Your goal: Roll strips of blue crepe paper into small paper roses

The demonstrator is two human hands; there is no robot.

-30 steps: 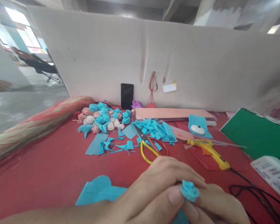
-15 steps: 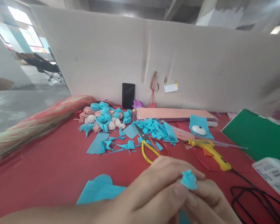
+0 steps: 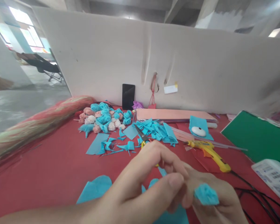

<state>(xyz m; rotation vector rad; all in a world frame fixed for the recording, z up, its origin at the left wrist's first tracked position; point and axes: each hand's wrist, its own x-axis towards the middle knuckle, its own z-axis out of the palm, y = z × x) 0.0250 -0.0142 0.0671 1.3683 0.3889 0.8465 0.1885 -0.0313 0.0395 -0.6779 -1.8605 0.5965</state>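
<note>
A small blue crepe-paper flower [image 3: 206, 194] sits between the fingers of my right hand [image 3: 224, 189], which is closed on its base. Against the right hand's fingers rests my left hand [image 3: 149, 180]. Its fingers are bent and its thumb stands apart from them, with nothing visible between. Below both hands lie pieces of blue crepe paper [image 3: 95, 188], partly covered by the left hand and forearm. Just beyond the left knuckles are scissors [image 3: 142, 134], their yellow and red handles mostly hidden.
Blue, pink and white paper flowers [image 3: 105, 116] are heaped at the back left. Blue scraps [image 3: 154, 129] lie mid-table. A yellow glue gun [image 3: 211, 152] with a black cord is at right, near a green board [image 3: 254, 133] and a white box [image 3: 273, 177]. A phone [image 3: 128, 96] leans behind.
The blue flower has moved right and slightly down with my right hand. My left fingers have come off it and lifted, now covering most of the scissor handles.
</note>
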